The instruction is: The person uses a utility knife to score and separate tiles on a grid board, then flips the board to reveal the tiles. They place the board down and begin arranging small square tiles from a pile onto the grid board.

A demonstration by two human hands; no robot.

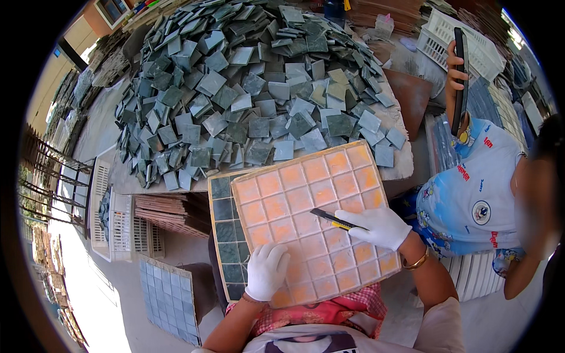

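A square grid panel (312,194) with raised pale lines and orange-pink cells lies tilted across my lap. Beneath it, a similar panel holding dark green tiles (226,235) sticks out on the left. My right hand (379,228), white-gloved, is closed around a utility knife (338,219) with a black and yellow handle. Its blade points left, over the middle of the grid. On the panel's near left part rests my left hand (268,272), also gloved, its fingers loosely bent over the cells and nothing seen in them.
A big heap of loose square stone tiles (235,94) covers the table ahead. White plastic crates (112,212) and a blue-grey tiled sheet (170,297) are at left. On the right, a person (477,182) holds up a phone (460,82); another white crate (459,44) stands beyond.
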